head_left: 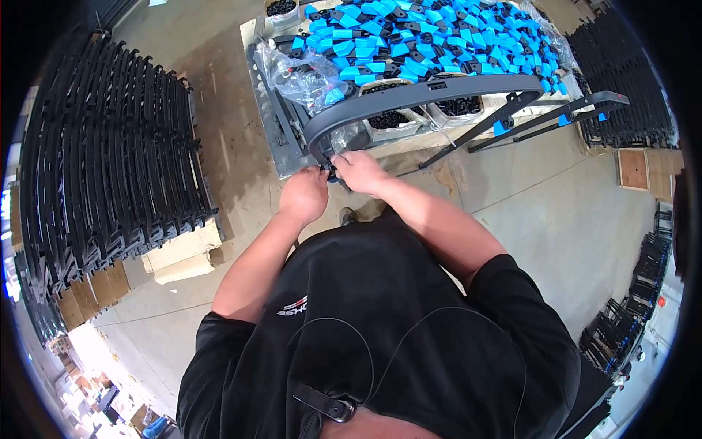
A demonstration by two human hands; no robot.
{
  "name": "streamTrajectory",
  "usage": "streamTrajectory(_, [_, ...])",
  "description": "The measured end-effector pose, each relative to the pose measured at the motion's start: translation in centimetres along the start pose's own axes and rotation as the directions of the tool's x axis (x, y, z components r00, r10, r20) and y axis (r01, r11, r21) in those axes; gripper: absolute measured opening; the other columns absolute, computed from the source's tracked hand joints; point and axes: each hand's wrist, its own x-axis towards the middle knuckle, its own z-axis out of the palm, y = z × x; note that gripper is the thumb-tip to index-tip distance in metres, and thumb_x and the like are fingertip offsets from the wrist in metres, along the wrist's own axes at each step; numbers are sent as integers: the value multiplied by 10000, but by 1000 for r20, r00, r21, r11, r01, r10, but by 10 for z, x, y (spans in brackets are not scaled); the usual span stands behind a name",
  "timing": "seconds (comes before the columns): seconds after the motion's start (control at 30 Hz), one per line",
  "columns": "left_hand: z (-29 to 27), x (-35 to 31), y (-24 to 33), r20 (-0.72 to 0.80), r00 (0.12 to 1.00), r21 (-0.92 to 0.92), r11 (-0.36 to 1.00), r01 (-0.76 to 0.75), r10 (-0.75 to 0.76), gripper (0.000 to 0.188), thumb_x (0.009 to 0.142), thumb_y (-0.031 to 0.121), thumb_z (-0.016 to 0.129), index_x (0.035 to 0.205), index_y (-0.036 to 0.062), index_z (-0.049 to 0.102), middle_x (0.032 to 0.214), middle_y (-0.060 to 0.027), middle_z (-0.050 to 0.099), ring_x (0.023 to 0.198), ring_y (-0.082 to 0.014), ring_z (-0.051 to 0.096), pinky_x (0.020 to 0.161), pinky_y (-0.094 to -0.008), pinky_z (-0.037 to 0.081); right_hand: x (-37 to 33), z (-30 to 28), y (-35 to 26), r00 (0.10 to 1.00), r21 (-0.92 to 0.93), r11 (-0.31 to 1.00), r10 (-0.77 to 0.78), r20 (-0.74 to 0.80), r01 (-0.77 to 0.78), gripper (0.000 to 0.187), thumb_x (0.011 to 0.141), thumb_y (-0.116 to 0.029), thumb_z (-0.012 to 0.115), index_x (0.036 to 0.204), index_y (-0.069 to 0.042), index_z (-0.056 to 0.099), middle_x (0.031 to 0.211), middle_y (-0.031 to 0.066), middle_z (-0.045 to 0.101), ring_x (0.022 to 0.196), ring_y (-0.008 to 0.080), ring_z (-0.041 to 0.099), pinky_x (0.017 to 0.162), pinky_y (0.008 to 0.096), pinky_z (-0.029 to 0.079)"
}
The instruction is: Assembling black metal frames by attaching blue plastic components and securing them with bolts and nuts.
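Note:
A curved black frame (pixel 431 94) arches over the near side of the worktable, its left end bending down toward me. At that lower left end my right hand (pixel 360 174) is closed, thumb and fingers pressed on the bar. Right beside it, my left hand (pixel 303 196) is closed against a small dark piece (pixel 333 175) at the frame's end. Fingers hide most of that piece, so its kind does not show. Behind the arch, a large heap of blue-and-black parts (pixel 409 40) covers the worktable (pixel 281 164).
Tubs of small black pieces (pixel 457 106) stand at the table's front. Clear plastic bags (pixel 296 77) lie at its left. Another black frame (pixel 578 106) with blue pieces juts out right. Tall stacks of black frames (pixel 110 154) rise at left, with more stacks (pixel 621 80) at far right.

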Motion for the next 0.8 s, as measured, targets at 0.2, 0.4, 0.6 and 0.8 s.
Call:
streamTrajectory(0.2, [1,-1,2,-3,1000,11,1000,-11,11,358,1040,279,456,1016,-30,635,1060,-276,670,1023,-441,636,919,-510,500,-2,11,10,967,-32,990,-144,-209,140,441,1003,-358,506,911,29,698,913,265,701,930,433,671,866,482,494])
streamTrajectory(0.4, [1,-2,0,-19,1000,10,1000,-6,6,351,1040,277,455,1003,-25,632,1052,-277,670,1015,-443,636,913,-511,501,1,18,15,985,-161,981,-130,-114,111,462,1015,-363,448,957,21,699,1032,296,679,1030,471,626,912,524,468])
streamTrajectory(0.6, [1,-2,2,-16,1000,20,1000,-10,10,356,1041,279,450,1005,-25,630,1061,-277,670,1021,-444,637,915,-512,501,2,21,19,968,-180,973,-174,-182,141,493,1027,-397,412,1001,3,700,1012,287,687,1016,470,636,899,533,477])
streamTrajectory(0.8, [0,-3,7,-22,1000,45,999,10,-9,360,1041,284,445,1018,-25,629,1074,-277,672,1017,-448,642,910,-523,504,4,19,21,973,-206,965,-194,-127,165,496,1030,-409,420,1023,3,695,1021,283,691,1023,465,637,897,531,483])
